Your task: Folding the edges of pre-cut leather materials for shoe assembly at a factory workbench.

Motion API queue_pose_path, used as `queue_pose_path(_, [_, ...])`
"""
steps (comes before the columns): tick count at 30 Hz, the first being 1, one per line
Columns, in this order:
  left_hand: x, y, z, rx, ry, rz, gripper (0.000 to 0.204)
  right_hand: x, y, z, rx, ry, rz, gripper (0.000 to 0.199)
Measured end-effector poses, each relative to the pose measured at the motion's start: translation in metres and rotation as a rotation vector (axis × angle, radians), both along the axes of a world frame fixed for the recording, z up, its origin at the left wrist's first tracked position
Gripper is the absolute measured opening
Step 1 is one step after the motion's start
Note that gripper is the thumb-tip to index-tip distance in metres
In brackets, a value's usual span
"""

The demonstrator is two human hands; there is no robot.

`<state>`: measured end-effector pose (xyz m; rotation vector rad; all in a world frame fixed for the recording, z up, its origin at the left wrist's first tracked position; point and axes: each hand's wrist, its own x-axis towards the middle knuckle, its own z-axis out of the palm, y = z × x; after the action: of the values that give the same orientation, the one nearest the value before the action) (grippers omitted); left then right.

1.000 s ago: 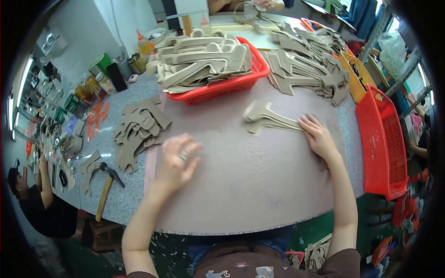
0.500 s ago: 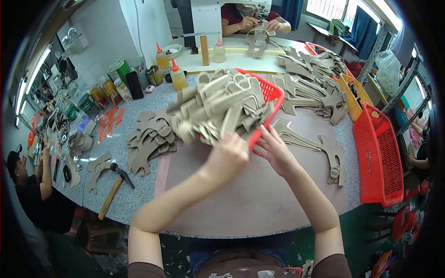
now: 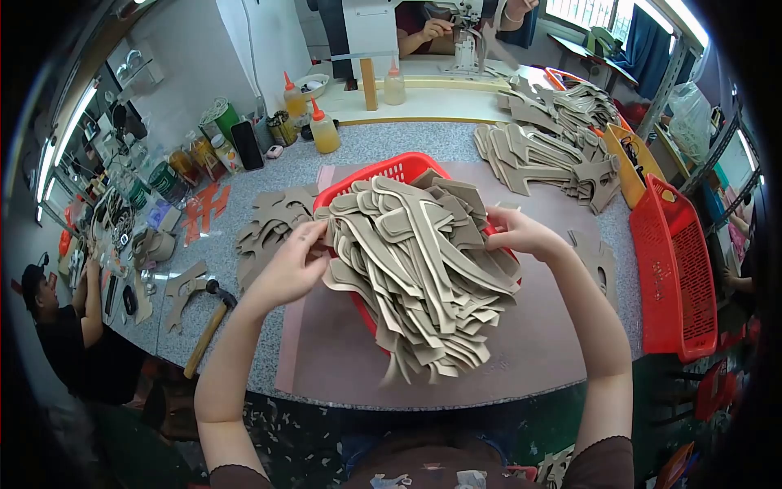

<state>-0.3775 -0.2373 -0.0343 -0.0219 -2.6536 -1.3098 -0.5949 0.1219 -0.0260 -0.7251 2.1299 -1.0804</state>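
Note:
A red plastic basket (image 3: 399, 166) stands in front of me on the table, heaped with flat, beige-grey cut pieces (image 3: 423, 253) that look like shoe-upper parts. They spill over its near rim toward me. My left hand (image 3: 295, 265) is closed at the basket's left rim, beside the ends of the pieces. At the right rim, my right hand (image 3: 525, 233) is closed too, fingers curled over the side. Pieces and hands hide much of the rim. More of the same pieces (image 3: 273, 216) lie left of the basket, and another part (image 3: 599, 261) lies beyond my right forearm.
A hammer (image 3: 210, 326) lies at the left front. Glue bottles (image 3: 324, 134) and a phone (image 3: 247, 147) stand behind. Stacked pieces (image 3: 546, 159) lie at the far right, near a yellow tray (image 3: 627, 163) and an upright red basket (image 3: 672, 269). Across, a person works at a sewing machine (image 3: 464, 45).
The loaded basket has come nearer and turned, its pieces now pointing toward me. My left hand has moved from the pieces' front to the left rim; my right hand has shifted right and farther away.

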Motion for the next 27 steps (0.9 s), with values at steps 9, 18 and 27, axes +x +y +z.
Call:
queue_pose_path(9, [0.091,0.064,0.038,-0.279,-0.108,0.060,0.048,0.076,-0.052,0.054,0.329,0.650,0.176,0.040])
queue_pose_path(18, [0.070,0.096,0.029,-0.766,0.308,-0.103,0.044,0.077,-0.063,0.020,0.382,0.335,0.112,0.059])
queue_pose_path(27, [0.076,0.102,0.024,-0.888,0.138,-0.013,0.047,0.078,-0.053,0.012,0.309,0.262,0.099,0.070])
